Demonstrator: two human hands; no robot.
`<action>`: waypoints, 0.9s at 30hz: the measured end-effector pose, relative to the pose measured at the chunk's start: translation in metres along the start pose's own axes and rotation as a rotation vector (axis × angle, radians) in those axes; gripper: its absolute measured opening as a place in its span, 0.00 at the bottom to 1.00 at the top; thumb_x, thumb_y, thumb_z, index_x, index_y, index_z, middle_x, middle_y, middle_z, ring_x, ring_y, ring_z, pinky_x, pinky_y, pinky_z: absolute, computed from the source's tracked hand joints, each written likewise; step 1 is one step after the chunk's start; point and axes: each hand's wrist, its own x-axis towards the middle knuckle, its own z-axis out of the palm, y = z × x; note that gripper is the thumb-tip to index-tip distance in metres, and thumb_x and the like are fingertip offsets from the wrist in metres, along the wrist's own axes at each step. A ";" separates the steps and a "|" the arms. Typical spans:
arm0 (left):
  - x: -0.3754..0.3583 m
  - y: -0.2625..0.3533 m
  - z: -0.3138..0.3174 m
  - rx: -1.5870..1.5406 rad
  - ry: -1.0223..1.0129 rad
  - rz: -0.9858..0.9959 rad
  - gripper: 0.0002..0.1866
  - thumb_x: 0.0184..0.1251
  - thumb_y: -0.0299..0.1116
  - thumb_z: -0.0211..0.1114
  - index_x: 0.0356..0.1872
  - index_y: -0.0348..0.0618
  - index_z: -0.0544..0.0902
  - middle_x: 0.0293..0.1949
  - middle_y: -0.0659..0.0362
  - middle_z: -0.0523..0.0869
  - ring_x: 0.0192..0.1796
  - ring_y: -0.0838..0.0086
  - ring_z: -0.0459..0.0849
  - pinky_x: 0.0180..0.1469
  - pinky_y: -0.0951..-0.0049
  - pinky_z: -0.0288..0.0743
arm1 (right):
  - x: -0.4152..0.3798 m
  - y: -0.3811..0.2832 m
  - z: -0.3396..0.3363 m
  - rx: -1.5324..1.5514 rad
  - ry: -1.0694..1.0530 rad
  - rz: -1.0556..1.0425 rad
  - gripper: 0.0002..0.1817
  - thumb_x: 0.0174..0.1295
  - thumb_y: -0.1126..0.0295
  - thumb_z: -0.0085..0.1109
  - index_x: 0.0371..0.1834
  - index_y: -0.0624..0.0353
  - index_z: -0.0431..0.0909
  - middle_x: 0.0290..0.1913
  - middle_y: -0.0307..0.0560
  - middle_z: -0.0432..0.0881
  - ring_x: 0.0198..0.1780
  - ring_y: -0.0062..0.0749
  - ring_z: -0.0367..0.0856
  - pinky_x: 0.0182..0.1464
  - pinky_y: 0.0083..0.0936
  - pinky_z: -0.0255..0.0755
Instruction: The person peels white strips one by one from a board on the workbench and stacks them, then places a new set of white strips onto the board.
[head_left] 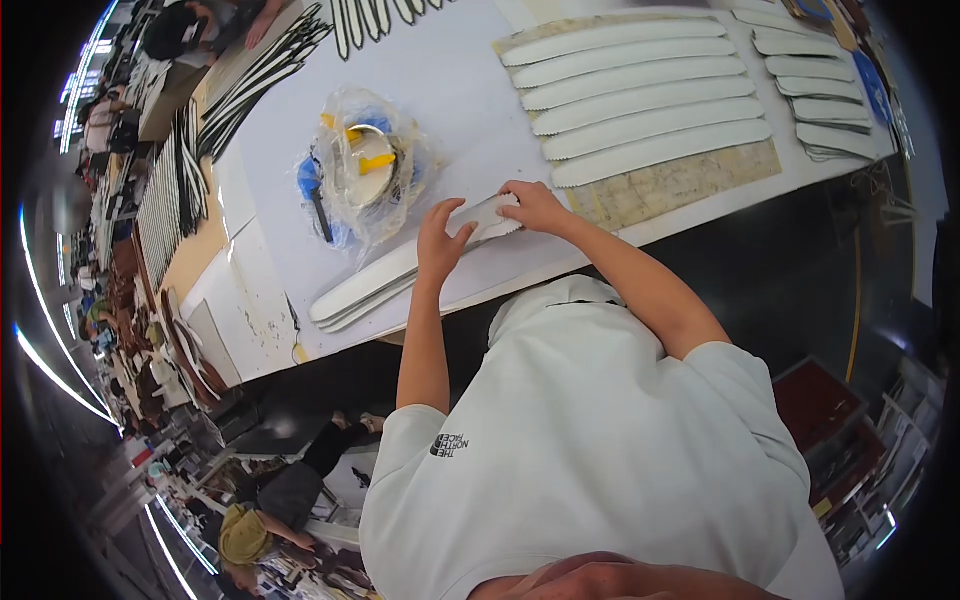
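A small stack of long white strips (372,287) lies slantwise along the table's front edge, with layered rounded ends at the lower left. My right hand (536,208) pinches the upper right end of the strips between thumb and fingers, where the edge looks notched. My left hand (443,240) hovers over the middle of the stack, thumb and fingers apart. Just beyond it, a crumpled clear plastic bag (345,215) surrounds a round container (372,185) with yellow and blue parts.
Several white strips (640,105) lie in rows on a mottled board (680,185) at right. More stacked strips (820,95) sit farther right. Dark-edged strips (265,80) fan out at the far left. A person (205,30) is across the table; others are behind at lower left.
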 end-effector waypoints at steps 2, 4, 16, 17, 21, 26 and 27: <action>-0.004 -0.002 0.002 0.013 0.008 0.008 0.24 0.51 0.33 0.73 0.52 0.45 0.79 0.56 0.54 0.79 0.59 0.57 0.75 0.59 0.63 0.71 | 0.003 -0.002 0.001 -0.281 0.049 -0.131 0.16 0.55 0.64 0.63 0.46 0.57 0.80 0.33 0.51 0.84 0.37 0.43 0.82 0.45 0.34 0.76; -0.004 -0.004 0.002 0.091 0.055 0.076 0.23 0.51 0.33 0.74 0.50 0.46 0.80 0.52 0.53 0.81 0.57 0.57 0.77 0.58 0.63 0.71 | 0.007 -0.006 0.001 -0.470 0.183 -0.438 0.13 0.58 0.64 0.61 0.44 0.57 0.82 0.33 0.52 0.84 0.36 0.44 0.82 0.45 0.35 0.76; 0.018 0.012 -0.016 0.008 -0.637 -0.259 0.28 0.49 0.40 0.73 0.51 0.34 0.80 0.47 0.46 0.85 0.54 0.57 0.81 0.55 0.64 0.72 | -0.075 0.030 -0.170 0.141 0.685 0.128 0.24 0.58 0.57 0.66 0.46 0.71 0.79 0.27 0.45 0.81 0.24 0.21 0.76 0.28 0.21 0.72; 0.022 0.015 -0.009 0.023 -0.698 -0.253 0.29 0.49 0.40 0.73 0.52 0.34 0.80 0.47 0.46 0.85 0.54 0.58 0.81 0.56 0.64 0.72 | -0.088 0.052 -0.200 0.133 0.767 0.172 0.24 0.57 0.58 0.68 0.45 0.70 0.79 0.26 0.43 0.79 0.22 0.20 0.74 0.27 0.20 0.70; 0.040 0.054 0.038 -0.182 -0.880 -0.286 0.24 0.53 0.40 0.71 0.47 0.34 0.82 0.41 0.50 0.86 0.47 0.64 0.82 0.53 0.67 0.71 | -0.154 0.133 -0.303 0.499 1.009 0.205 0.15 0.55 0.66 0.70 0.42 0.63 0.79 0.26 0.33 0.75 0.22 0.15 0.68 0.24 0.14 0.62; 0.053 0.085 0.103 -0.194 -0.823 -0.346 0.18 0.55 0.39 0.70 0.41 0.35 0.82 0.36 0.55 0.85 0.39 0.72 0.80 0.47 0.72 0.71 | -0.187 0.203 -0.389 0.672 1.157 0.243 0.09 0.59 0.74 0.62 0.42 0.62 0.79 0.34 0.41 0.83 0.27 0.16 0.74 0.26 0.11 0.67; 0.054 0.086 0.111 -0.182 -0.792 -0.361 0.18 0.55 0.39 0.70 0.41 0.35 0.82 0.35 0.55 0.85 0.38 0.72 0.80 0.46 0.72 0.72 | -0.186 0.207 -0.400 0.646 1.173 0.266 0.09 0.60 0.74 0.62 0.43 0.61 0.79 0.35 0.40 0.84 0.27 0.14 0.74 0.28 0.10 0.68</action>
